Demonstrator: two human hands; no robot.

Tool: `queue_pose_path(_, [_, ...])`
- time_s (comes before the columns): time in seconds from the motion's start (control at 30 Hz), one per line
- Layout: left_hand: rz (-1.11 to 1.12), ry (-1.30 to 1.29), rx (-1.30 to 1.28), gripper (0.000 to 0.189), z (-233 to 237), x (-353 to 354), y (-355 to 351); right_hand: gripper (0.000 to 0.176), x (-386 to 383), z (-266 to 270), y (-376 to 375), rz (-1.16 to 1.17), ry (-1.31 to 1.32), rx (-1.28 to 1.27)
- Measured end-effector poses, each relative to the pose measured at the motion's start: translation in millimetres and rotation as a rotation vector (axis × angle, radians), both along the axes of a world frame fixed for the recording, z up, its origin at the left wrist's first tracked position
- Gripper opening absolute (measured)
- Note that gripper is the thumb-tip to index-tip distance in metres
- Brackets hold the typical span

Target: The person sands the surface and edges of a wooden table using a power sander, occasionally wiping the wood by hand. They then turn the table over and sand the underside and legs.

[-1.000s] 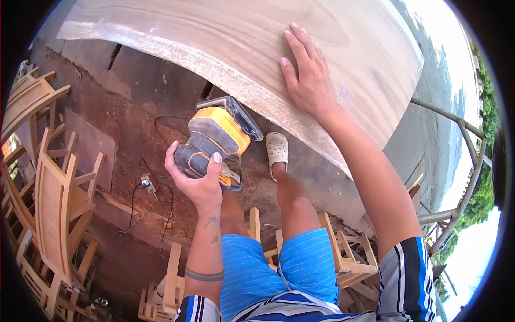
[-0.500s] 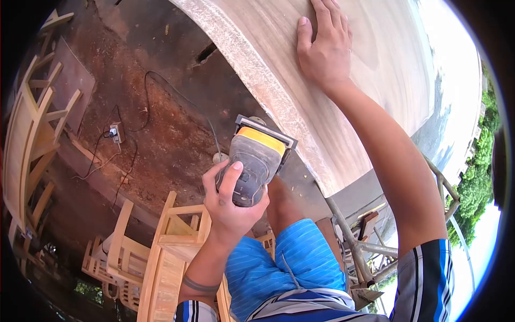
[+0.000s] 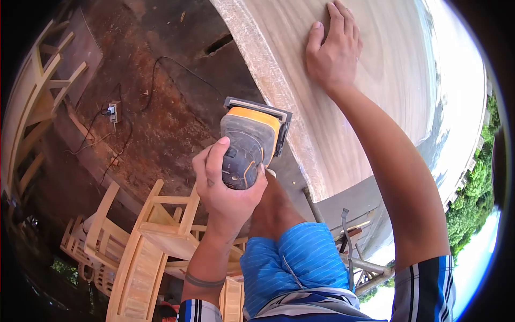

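My left hand is wrapped round the body of an electric sander, dark grey with a yellow-orange band. The sander's flat pad faces the raw, pale edge of a large wooden slab and overlaps that edge in this view. On the slab's smooth, grained top lies my right hand, flat, with its thumb apart from the fingers. A thin black cord runs over the ground behind the sander.
A power outlet box with a plug in it lies on the reddish dirt ground. Unfinished wooden chairs stand at lower left and far left. Under the slab's near corner are metal bars. Green foliage shows at right.
The view has shifted a little. My left hand and the sander have moved slightly up and left in view, with the sander still held. My right hand stays flat on the slab.
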State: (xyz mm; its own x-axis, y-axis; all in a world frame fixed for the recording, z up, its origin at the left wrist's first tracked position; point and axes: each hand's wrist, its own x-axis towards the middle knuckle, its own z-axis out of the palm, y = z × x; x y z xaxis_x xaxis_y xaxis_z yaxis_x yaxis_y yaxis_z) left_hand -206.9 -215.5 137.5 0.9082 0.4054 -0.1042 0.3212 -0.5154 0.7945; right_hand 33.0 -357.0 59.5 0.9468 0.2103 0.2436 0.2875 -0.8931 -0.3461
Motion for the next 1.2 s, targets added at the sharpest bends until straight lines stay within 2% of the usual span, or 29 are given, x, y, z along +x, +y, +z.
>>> queue_pose_path(0.13, [0.055, 0.013, -0.008, 0.086, 7, -3, -20, 0.047, 0, 3, 3, -0.011, 0.005, 0.014])
queue_pose_path(0.2, [0.094, 0.017, 0.035, 0.086, 8, 12, -15, 0.048, 1, -1, 1, -0.001, -0.001, -0.009])
queue_pose_path(0.33, [0.289, 0.07, -0.039, 0.08, 1, 48, 14, 0.05, 4, -13, -5, 0.016, -0.02, -0.046])
queue_pose_path(0.37, [0.294, 0.081, 0.022, 0.078, -2, 52, 21, 0.051, 2, -13, -6, 0.019, -0.017, -0.049])
queue_pose_path(0.5, [0.282, 0.158, -0.096, 0.082, 11, 45, 10, 0.05, 2, -13, -6, 0.033, -0.007, -0.077])
queue_pose_path(0.6, [0.076, 0.09, 0.053, 0.084, 22, 21, -13, 0.051, 3, -12, -5, 0.028, 0.005, -0.08])
queue_pose_path(0.7, [0.06, 0.084, 0.048, 0.085, 27, 14, -25, 0.052, 1, -8, -2, 0.025, 0.042, -0.062])
queue_pose_path(0.97, [0.207, 0.085, 0.114, 0.083, 20, 61, 13, 0.053, 2, -9, -2, 0.02, 0.059, -0.037])
queue_pose_path(1.2, [0.064, 0.121, 0.088, 0.083, 32, 21, -20, 0.053, 2, -8, -2, 0.018, 0.057, -0.053])
